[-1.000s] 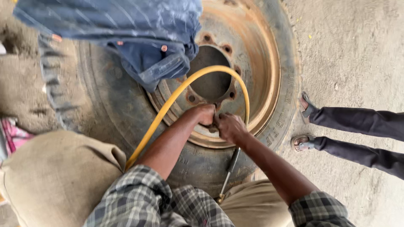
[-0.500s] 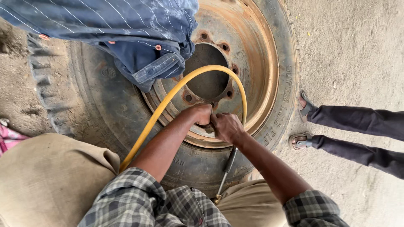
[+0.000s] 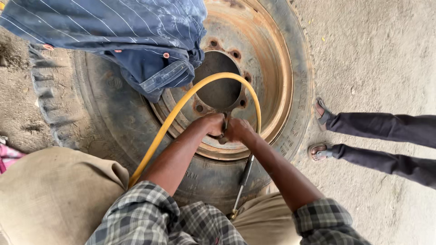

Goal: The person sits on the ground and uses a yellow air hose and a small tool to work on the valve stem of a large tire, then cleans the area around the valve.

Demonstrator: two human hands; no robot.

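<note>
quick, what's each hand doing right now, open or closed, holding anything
Left hand: closed, gripping a small fitting at the rusty wheel rim, where the yellow hose ends.
Right hand: closed on the same fitting, pressed against the left hand.

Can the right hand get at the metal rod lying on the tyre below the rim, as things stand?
Probably yes. The right hand is at the rusty rim beside the left hand, and the metal rod lies uncovered on the tyre just under that forearm.

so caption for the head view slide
Both hands press a yellow air hose fitting onto a rusty truck wheel rim.
</note>
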